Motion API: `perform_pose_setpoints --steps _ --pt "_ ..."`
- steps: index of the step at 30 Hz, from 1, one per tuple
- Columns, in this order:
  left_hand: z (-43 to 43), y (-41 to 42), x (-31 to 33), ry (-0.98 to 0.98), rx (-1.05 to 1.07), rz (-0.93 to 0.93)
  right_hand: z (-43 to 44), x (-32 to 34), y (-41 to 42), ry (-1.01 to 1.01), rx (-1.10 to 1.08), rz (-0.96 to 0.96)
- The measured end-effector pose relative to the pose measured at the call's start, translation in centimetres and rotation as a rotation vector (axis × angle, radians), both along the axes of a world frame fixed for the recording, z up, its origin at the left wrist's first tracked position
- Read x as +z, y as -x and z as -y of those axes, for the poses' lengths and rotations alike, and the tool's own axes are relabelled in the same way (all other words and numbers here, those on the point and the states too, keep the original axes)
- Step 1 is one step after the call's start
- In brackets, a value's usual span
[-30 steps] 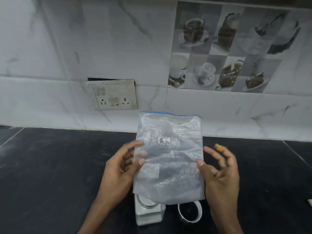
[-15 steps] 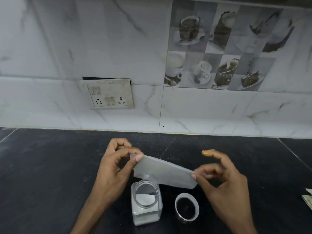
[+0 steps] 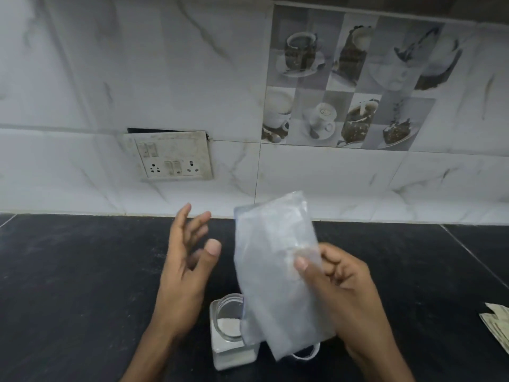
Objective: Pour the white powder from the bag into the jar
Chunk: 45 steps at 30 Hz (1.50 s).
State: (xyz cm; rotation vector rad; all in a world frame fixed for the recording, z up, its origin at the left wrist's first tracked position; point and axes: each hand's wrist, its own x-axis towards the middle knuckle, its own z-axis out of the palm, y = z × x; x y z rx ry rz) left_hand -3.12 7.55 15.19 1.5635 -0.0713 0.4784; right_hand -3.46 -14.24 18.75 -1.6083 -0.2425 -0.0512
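A clear plastic bag [image 3: 271,274], cloudy with white residue, hangs upright over the black counter. My right hand [image 3: 344,296] pinches its right edge between thumb and fingers. The bag's lower end covers the right side of a square clear jar [image 3: 224,351] with an open round mouth and white powder [image 3: 228,325] inside. My left hand [image 3: 184,268] hovers left of the bag, fingers spread, holding nothing and apart from the bag. A round lid ring [image 3: 305,355] lies right of the jar, mostly hidden behind the bag.
The black stone counter [image 3: 68,285] runs to a white marble-tiled wall with a switch and socket plate [image 3: 172,158]. Folded paper notes [image 3: 498,326] lie at the right edge.
My left hand has let go of the bag and opened. My right hand has swung the bag from flat and level to upright over the jar.
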Motion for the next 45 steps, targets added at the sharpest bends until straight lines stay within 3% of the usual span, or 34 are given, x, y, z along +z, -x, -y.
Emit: perform_pose_setpoints --steps 2,5,9,12,18,21,24,28,30,33,39,45 --pt "0.2 0.4 -1.0 0.230 -0.232 -0.207 -0.6 -0.8 -0.2 -0.128 0.018 -0.103" --pt "1.5 1.2 -2.2 0.262 -0.488 -0.308 -2.0 -2.3 -0.7 -0.047 0.028 -0.150" --pt "1.5 1.0 -2.8 0.290 -0.337 -0.270 -1.6 -2.8 -1.2 -0.059 0.110 -0.157" --pt "0.6 0.6 -2.8 0.335 -0.358 -0.236 -0.9 -2.6 -1.5 -0.097 0.142 -0.141" --pt "0.0 0.6 -2.3 0.157 -0.226 -0.083 -1.5 -3.2 -1.9 -0.303 0.113 -0.293" --pt "0.0 0.8 -2.4 0.058 -0.145 -0.017 -1.4 -3.0 -1.7 -0.431 0.230 -0.354" --pt "0.0 0.8 -2.6 0.076 -0.122 -0.001 -1.3 -3.2 -1.4 -0.247 0.211 -0.324" --pt "0.0 1.0 -2.6 0.319 -0.245 -0.091 -1.6 -3.5 -1.3 -0.128 0.025 -0.172" --pt "0.3 1.4 -2.4 0.260 -0.305 -0.156 -2.2 -3.6 -1.1 -0.119 -0.044 -0.111" --pt "0.6 1.4 -2.7 0.192 -0.214 -0.152 -3.0 -3.9 -0.8 -0.140 -0.054 -0.069" --pt "-0.2 1.5 -3.4 0.425 -0.150 -0.084 -2.8 -3.5 -0.6 -0.205 0.096 -0.075" --pt "-1.0 1.7 -5.3 0.334 -0.161 -0.103 -4.3 -4.2 0.0 -0.164 -0.153 -0.025"
